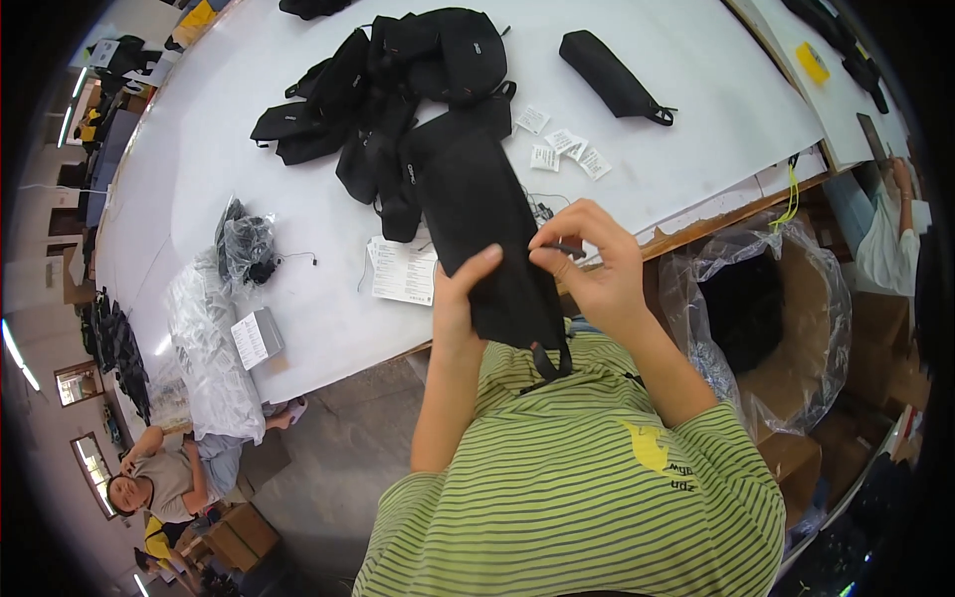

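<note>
A long black zippered pouch (477, 199) slants over the near table edge, its lower end close to my body. My left hand (463, 303) is closed on its left side near the lower end, thumb on top. At the pouch's right edge, my right hand (602, 269) pinches a small black pull tab (565, 249) between thumb and fingers. A short webbing loop (544, 364) hangs from the pouch's lower end. Beyond the pouch lies a heap of similar black pouches (438, 60). Printed white cards (403, 274) lie partly under my left hand's side of the pouch.
Several small white packets (567, 144) and one black pouch (612, 80) lie further right. At left are a clear plastic bundle (244, 244), a grey box (264, 333) and white wrap (209, 328). A plastic-lined carton (831, 328) stands right. A person (164, 483) is at lower left.
</note>
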`<state>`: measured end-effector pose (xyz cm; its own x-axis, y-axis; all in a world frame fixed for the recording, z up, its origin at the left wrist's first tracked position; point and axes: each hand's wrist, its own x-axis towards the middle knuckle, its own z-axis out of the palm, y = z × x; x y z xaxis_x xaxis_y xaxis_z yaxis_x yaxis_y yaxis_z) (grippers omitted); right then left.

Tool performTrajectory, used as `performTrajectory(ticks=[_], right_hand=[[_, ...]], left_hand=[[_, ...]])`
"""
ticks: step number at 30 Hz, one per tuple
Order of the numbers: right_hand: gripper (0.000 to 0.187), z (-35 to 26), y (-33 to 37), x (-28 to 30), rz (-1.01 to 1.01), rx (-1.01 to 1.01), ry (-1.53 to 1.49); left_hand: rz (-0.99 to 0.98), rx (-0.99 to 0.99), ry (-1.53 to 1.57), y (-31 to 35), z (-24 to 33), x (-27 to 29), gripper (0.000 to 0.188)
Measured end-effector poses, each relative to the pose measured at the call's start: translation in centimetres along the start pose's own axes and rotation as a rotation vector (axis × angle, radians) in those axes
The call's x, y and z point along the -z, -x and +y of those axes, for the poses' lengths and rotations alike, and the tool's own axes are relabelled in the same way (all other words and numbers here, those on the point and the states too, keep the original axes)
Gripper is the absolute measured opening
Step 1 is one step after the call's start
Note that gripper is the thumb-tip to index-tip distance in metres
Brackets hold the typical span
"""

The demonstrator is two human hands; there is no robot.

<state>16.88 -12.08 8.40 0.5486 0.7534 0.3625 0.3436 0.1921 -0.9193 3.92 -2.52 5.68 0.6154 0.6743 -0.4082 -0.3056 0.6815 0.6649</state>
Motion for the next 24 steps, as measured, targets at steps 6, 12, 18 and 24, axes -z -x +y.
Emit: performTrajectory(ticks=[6,12,18,24], right_hand=[[0.009,-1.7,2.2,0.0,-0.201,-0.245,-0.17],[0.022,-1.1,1.9,0.3,-0.273,-0.169,-0.09],[0.057,-2.6,1.0,0.1,-0.379,0.453,0.671],[0.054,-1.6,-0.1,2.1,-0.332,0.106,0.273]], left_hand=[[0.059,0.045,0.214,-1.3,1.8,1.9,0.032],[0.079,-0.033,0.203,-1.2,2.1,2.0,0.026],[0.007,-0.008,0.232,1.0,2.0,0.7,0.033],[-0.12,-0.247,-0.16,1.2,2.1,3.7,0.04]])
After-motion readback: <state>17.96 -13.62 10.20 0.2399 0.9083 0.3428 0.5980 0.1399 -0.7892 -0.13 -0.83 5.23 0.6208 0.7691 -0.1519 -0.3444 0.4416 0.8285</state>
